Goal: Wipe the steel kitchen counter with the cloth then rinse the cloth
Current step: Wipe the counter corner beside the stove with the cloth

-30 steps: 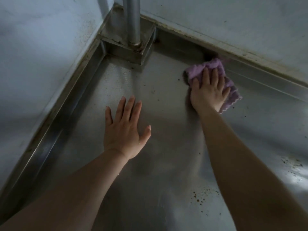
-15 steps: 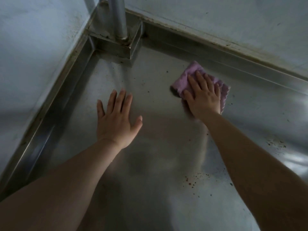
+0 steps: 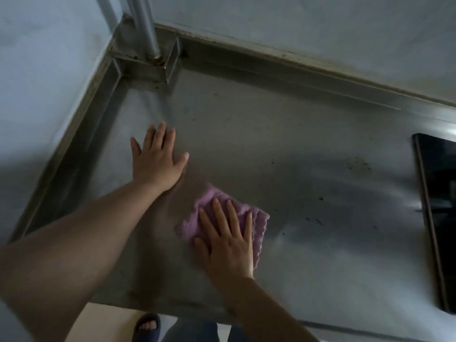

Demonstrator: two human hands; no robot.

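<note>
From the head view, the only one I had, I looked down on the dull brushed-steel kitchen counter point(image 3: 308, 149), set into a corner between two pale grey walls. My right hand point(image 3: 228, 239) lay flat on the crumpled lilac microfibre cloth point(image 3: 212, 198), fingers straight and slightly spread, pressing it onto the steel without gripping it; the cloth sat near the counter's front edge, just beside the wrist of my other arm. I judged the flat palm was there to spread pressure over the whole cloth so it would drag across the surface evenly. My left hand point(image 3: 158, 159) was also released, splayed flat on bare steel nearer the corner and holding nothing; it seemed to be a brace for my weight while I leaned over. In the corner stood a round grey metal post point(image 3: 145, 28) on a square steel base block point(image 3: 150, 67), where I suspected grime would collect. Small dark specks point(image 3: 320, 199) dotted the steel to the right of the cloth, so I reckoned the wiping was unfinished and the rinse not yet due. A flat black glossy panel point(image 3: 441, 206) lay at the right edge, partly cut off, and I could not tell what it was. Below the counter edge I saw a dark open-toed sandal point(image 3: 146, 327) on a pale floor. I could read no brand, label or writing anywhere
</note>
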